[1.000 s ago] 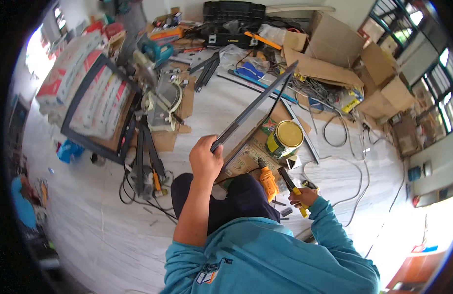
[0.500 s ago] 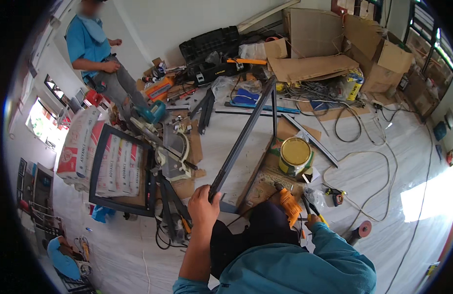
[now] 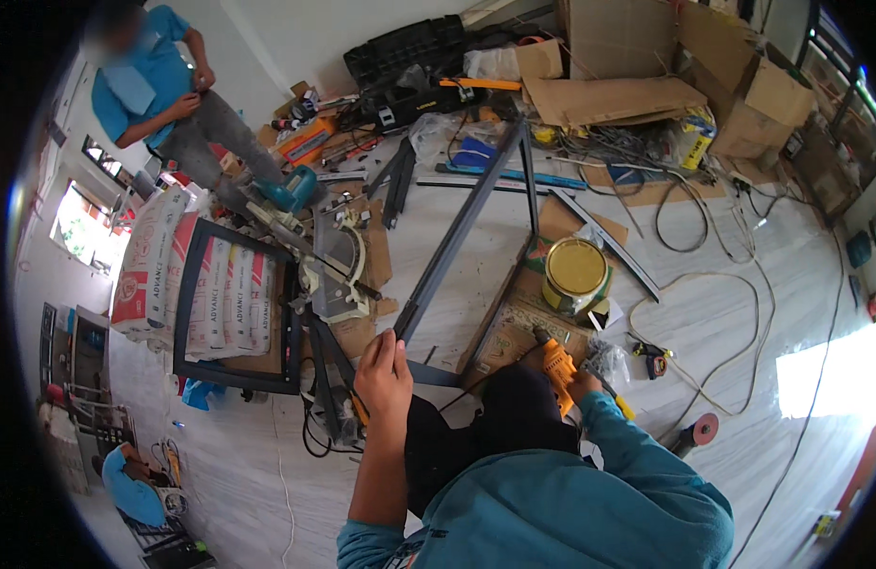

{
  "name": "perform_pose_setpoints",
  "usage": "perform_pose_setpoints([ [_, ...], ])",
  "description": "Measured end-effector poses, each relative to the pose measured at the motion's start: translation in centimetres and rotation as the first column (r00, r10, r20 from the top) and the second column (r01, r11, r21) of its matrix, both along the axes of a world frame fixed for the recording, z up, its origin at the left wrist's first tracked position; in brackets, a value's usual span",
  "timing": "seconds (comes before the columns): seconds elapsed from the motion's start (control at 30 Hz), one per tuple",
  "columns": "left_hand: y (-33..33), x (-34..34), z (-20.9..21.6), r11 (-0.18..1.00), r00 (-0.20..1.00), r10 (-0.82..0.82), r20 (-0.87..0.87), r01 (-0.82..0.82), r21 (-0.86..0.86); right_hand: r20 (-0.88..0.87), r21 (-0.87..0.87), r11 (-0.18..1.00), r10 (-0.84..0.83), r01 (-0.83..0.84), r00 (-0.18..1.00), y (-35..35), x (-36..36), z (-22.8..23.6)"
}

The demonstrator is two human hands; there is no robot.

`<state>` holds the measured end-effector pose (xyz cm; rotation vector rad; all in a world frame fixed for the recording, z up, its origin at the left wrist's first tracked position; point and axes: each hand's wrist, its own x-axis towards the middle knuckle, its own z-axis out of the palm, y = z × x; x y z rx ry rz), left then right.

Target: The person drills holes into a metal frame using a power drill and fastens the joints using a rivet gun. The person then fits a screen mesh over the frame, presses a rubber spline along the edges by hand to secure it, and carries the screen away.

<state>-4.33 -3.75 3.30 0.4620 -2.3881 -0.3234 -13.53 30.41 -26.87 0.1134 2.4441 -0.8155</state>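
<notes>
My left hand [image 3: 385, 377] is closed on the near end of a dark grey metal frame [image 3: 454, 242], whose long bar slants up and away. Its far corner stands raised, and a thinner side drops from there. My right hand [image 3: 584, 384] is at the handle end of an orange power drill [image 3: 557, 368], fingers curled against it and partly hidden. The drill lies on its side beside my knee, chuck pointing away. Just past that hand, a yellow-handled tool [image 3: 624, 408] lies partly covered by my sleeve.
A round gold-lidded can [image 3: 576, 269] stands on flattened cardboard. At right are a tape measure [image 3: 654, 361], an angle grinder [image 3: 696, 432] and looping cables [image 3: 713, 275]. A miter saw [image 3: 338, 275] and a black frame [image 3: 190, 313] are at left. A co-worker [image 3: 163, 85] stands beyond.
My right hand has left the yellow-handled tool and moved up and left to the drill. My left hand stays at the frame's near end. The co-worker's hands have come together.
</notes>
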Motion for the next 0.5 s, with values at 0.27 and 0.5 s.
perform_pose_setpoints([
  [0.27,0.6,0.2,0.8,0.995,0.991,0.004,0.136,-0.018,0.098,0.037,-0.598,0.801,-0.026,0.043,0.999,-11.1,-3.2,5.9],
  [0.5,2.2,1.4,-0.5,0.997,0.994,-0.016,0.108,0.007,0.082,0.533,-0.845,-0.004,0.075,0.534,0.843,-21.5,-11.7,23.4],
])
